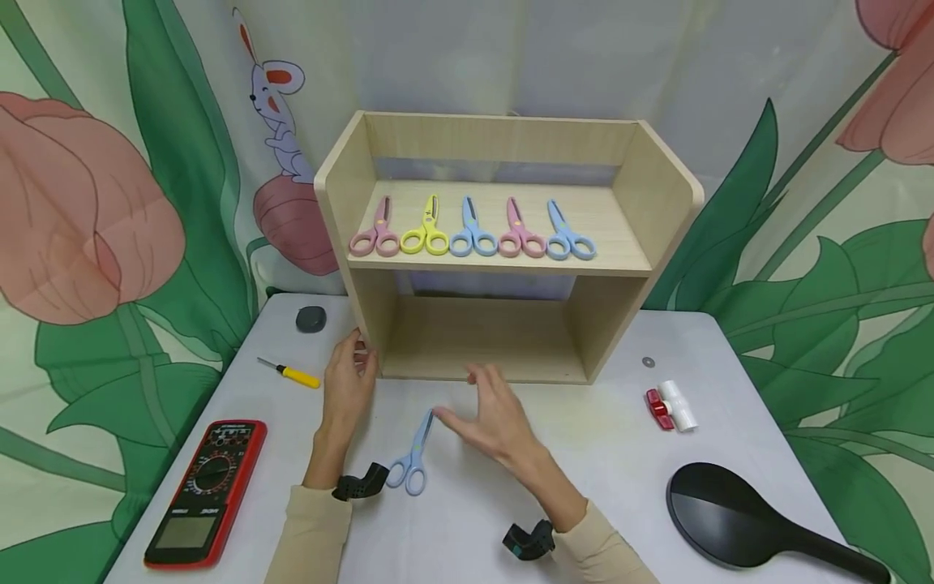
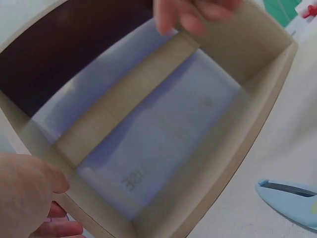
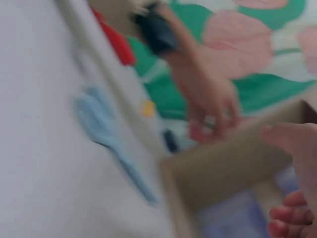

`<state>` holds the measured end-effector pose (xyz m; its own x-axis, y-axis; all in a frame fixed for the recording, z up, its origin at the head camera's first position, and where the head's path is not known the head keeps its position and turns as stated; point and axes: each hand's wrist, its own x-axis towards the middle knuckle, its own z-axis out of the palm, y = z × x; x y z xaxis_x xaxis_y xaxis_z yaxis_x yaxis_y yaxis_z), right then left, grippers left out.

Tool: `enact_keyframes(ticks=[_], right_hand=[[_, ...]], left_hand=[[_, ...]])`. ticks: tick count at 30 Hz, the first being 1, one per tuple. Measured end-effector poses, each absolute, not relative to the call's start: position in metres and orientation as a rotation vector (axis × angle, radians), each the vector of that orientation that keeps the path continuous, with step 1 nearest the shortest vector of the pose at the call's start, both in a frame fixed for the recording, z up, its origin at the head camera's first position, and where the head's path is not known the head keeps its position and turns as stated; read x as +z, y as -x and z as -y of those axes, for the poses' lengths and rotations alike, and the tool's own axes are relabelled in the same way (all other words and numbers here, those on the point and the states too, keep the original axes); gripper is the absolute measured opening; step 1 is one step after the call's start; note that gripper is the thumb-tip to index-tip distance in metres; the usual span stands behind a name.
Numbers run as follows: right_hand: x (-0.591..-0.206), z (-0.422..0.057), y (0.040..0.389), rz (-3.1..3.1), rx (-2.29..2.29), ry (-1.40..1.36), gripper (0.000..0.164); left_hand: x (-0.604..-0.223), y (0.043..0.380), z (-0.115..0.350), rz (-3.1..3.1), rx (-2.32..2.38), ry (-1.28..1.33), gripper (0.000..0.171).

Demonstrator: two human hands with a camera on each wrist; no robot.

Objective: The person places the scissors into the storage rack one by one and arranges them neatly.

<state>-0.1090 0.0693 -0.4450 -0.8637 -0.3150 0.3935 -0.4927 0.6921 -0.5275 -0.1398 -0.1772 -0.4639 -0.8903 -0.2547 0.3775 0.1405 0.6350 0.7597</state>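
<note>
My left hand (image 1: 350,381) is at the lower left side panel of a two-tier wooden shelf (image 1: 503,270), fingers bent loosely along the panel's outside; its thumb (image 2: 52,178) lies at the panel's front edge in the left wrist view. The right hand (image 1: 503,418) hovers in front of the lower compartment, fingers spread, holding nothing. Light blue scissors (image 1: 414,458) lie on the table between both hands, tip toward the shelf, close to the right thumb in the head view. On the upper tier several scissors (image 1: 476,235) in pink, yellow and blue stand in a row, points toward the back.
Left on the table (image 1: 584,470) are a red-and-black multimeter (image 1: 207,493), a yellow-handled screwdriver (image 1: 299,376) and a dark round object (image 1: 310,319). At right lie a black ladle (image 1: 718,515), a red-and-white valve-like fitting (image 1: 671,405) and a small washer (image 1: 649,362).
</note>
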Motion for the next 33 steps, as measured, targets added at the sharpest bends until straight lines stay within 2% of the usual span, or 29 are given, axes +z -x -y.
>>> enact_keyframes(ticks=[5,9,14,17,24,33], right_hand=[[-0.476,-0.044,0.087,2.785,0.735,-0.722,0.078],[-0.492,-0.028,0.073,2.851,0.502,-0.757,0.089],[-0.506,-0.009,0.060,2.924,0.313,-0.677,0.102],[-0.512,0.000,0.057,2.910,0.169,-0.633,0.103],[-0.513,-0.001,0.060,2.783,0.126,-0.647,0.064],[-0.491,-0.036,0.065,2.845,0.378,-0.722,0.040]], left_hand=[[-0.463,0.139,0.177,2.393,-1.160,-0.101,0.048],[-0.462,0.139,0.177,2.399,-1.154,-0.108,0.049],[-0.462,0.139,0.175,2.392,-1.161,-0.107,0.048],[-0.462,0.138,0.175,2.391,-1.159,-0.106,0.048],[-0.464,0.139,0.174,2.394,-1.145,-0.111,0.049],[-0.463,0.139,0.174,2.393,-1.169,-0.111,0.047]])
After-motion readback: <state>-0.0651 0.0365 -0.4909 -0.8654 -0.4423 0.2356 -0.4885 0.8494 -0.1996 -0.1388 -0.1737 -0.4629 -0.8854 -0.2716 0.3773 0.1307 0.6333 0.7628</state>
